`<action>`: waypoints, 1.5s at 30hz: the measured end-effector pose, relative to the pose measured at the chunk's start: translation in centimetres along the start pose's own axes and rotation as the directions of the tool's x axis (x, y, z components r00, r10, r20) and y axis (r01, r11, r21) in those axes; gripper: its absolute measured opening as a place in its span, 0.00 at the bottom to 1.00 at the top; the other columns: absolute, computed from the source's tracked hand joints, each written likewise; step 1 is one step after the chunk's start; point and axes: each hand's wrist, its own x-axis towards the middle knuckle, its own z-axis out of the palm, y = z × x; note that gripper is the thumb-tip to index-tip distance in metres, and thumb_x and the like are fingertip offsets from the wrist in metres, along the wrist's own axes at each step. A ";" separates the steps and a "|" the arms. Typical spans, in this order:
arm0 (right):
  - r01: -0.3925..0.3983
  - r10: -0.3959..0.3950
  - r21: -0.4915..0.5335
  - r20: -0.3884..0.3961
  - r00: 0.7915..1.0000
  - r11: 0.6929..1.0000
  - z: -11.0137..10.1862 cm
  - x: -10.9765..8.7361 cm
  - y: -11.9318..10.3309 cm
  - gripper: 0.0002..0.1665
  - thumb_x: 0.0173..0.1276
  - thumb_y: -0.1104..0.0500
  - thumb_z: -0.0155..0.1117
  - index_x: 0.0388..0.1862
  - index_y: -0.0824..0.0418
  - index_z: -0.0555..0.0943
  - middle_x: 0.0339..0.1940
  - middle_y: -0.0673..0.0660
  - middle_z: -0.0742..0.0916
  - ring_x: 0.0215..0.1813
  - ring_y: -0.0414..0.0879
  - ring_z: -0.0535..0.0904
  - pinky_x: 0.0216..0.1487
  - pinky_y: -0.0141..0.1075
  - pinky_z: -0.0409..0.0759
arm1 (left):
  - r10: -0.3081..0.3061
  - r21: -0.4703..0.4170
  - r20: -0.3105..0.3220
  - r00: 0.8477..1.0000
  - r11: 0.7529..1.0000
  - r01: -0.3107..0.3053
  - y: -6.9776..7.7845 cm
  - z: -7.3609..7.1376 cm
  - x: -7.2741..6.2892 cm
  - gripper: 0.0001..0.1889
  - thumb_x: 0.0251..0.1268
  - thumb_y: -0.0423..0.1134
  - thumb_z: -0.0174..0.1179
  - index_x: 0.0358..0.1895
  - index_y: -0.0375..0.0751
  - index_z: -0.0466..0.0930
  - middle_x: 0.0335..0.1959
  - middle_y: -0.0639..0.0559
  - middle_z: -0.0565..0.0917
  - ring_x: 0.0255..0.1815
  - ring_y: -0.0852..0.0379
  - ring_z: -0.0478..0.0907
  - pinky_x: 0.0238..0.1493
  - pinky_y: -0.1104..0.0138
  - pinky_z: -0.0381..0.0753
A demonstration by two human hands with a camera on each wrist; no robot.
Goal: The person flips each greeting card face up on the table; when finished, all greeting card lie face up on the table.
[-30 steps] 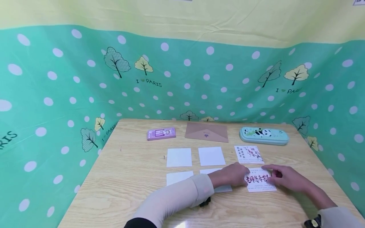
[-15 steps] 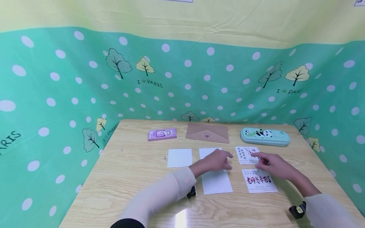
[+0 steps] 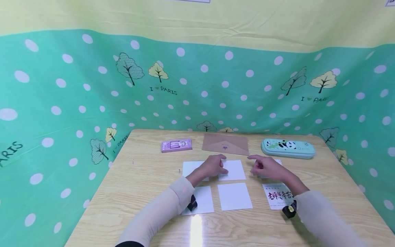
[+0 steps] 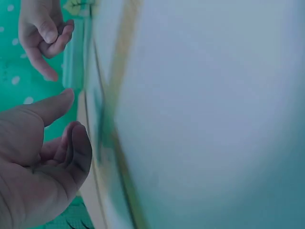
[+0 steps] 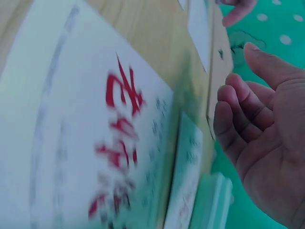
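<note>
"So, how do the fingers of the left hand (image 3: pixel 213 165) stand?"

"Loosely bent, thumb and forefinger apart, gripping nothing. Just under and past their tips lies a blank white square card (image 3: pixel 236 170); whether they touch it, I can't tell."

"And the right hand (image 3: pixel 267 167)?"

"Facing the left, also loosely bent around nothing, forefinger pointing across. It hides most of a white printed card (image 3: pixel 278 161), whose far corner shows behind the knuckles."

"Nearer the sleeves?"

"A white square card with bold red characters (image 3: pixel 275 196), partly covered by the right arm. Another blank white card (image 3: pixel 190 167) runs beneath the left hand, a third plain card (image 3: pixel 204 200) sits partly behind the left sleeve (image 3: pixel 163 208), and a fourth plain card (image 3: pixel 235 196) lies between the arms."

"Farther out?"

"A flat purple box (image 3: pixel 176 145), a brown paper envelope (image 3: pixel 226 142) and a mint-green panda case (image 3: pixel 288 149), along the pale wooden table's (image 3: pixel 139 178) far edge."
</note>
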 end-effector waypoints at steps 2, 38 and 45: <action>-0.007 0.007 0.004 0.028 1.000 1.000 0.6 0.7 0.0 0.36 0.72 0.55 0.67 0.74 0.64 0.69 0.33 0.49 0.82 0.32 0.40 0.76 0.33 0.32 0.75 | -0.014 -0.015 0.002 1.000 1.000 0.014 -0.6 0.0 -0.1 0.37 0.60 0.43 0.74 0.72 0.41 0.71 0.31 0.55 0.78 0.28 0.61 0.72 0.30 0.71 0.73; -0.117 0.115 0.043 0.049 0.992 0.992 2.7 3.2 -0.6 0.40 0.65 0.60 0.74 0.72 0.64 0.66 0.34 0.53 0.82 0.34 0.45 0.76 0.34 0.34 0.75 | -0.078 0.081 0.038 0.996 0.994 0.075 -1.2 -0.9 -1.4 0.44 0.52 0.44 0.79 0.73 0.41 0.67 0.40 0.53 0.77 0.37 0.59 0.74 0.41 0.67 0.77; -0.055 0.056 0.037 -0.031 0.998 0.998 2.8 3.1 -0.4 0.38 0.65 0.63 0.73 0.68 0.63 0.64 0.38 0.53 0.83 0.38 0.44 0.79 0.40 0.35 0.79 | -0.016 0.056 -0.007 1.000 0.998 0.016 -1.3 -1.1 -1.3 0.35 0.60 0.38 0.74 0.69 0.46 0.67 0.39 0.53 0.82 0.35 0.59 0.77 0.41 0.67 0.79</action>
